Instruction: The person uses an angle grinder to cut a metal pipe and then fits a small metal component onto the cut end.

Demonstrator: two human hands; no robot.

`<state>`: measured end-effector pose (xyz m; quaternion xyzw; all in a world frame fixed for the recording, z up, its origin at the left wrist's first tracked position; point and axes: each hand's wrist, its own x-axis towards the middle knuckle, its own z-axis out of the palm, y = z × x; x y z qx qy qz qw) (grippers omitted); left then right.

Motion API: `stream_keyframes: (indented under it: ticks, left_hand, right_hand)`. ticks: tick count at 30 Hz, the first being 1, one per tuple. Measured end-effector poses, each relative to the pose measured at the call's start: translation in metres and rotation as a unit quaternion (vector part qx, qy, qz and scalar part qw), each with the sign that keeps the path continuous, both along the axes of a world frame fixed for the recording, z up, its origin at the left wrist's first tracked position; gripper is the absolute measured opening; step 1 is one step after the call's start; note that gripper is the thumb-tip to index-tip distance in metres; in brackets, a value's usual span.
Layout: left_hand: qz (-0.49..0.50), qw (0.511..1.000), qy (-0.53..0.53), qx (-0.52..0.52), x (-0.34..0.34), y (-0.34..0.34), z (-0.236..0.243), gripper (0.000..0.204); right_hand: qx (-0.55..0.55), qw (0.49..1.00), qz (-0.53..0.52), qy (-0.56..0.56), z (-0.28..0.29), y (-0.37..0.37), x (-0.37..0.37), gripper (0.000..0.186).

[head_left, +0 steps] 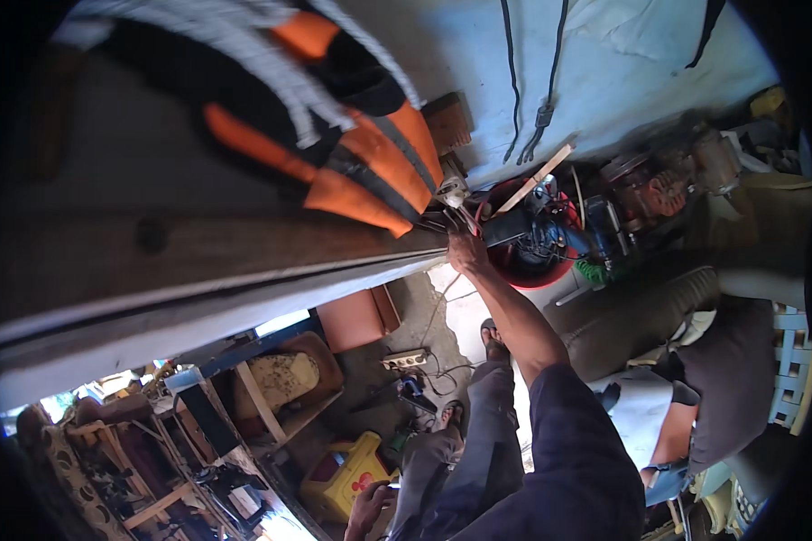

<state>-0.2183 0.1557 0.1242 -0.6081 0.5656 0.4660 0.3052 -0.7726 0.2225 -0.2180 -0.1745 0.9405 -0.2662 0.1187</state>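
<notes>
The left hand [368, 512] is held low at the lower edge, beside the left trouser leg, with its fingers bent; a small pale item [393, 484] is seen at the fingertips, but whether it is gripped cannot be told. From the dark sleeve [577, 442] the right forearm is stretched forward, slightly bent at the elbow and angled to the left. The right hand [465, 254] is raised at the end of the wooden board [244, 261], its fingers pointed away from the body and partly hidden. A pale metal item [453, 194] is met at those fingers; how far they are closed around it cannot be told. Just left of it, an orange and black cloth [370, 176] is seen, partly blurred. Just to the right of the hand, a red bucket [550, 278] is filled with dark tools and cables, and a wooden stick [541, 176] is leaned across it. Farther off, black cords [514, 99] are hung against the pale wall [641, 99].
</notes>
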Motion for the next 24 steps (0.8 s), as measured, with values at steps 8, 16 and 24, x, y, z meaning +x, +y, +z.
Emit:
stream_keyframes:
  ticks: [8,16,24]
  left_hand:
    - [-0.098,0.992,-0.044,-0.072,-0.026,-0.043,-0.013,0.037]
    - [-0.07,0.997,-0.042,0.001,-0.014,0.009,-0.025,0.039]
    - [-0.116,0.993,-0.018,0.027,-0.024,0.008,-0.031,0.038]
  right_hand:
    - [-0.014,0.992,-0.009,0.125,-0.128,0.01,-0.032,0.048]
    - [-0.094,0.986,-0.004,0.14,-0.024,0.043,0.022,0.025]
    - [-0.203,0.971,-0.069,0.105,0.09,0.098,0.11,0.023]
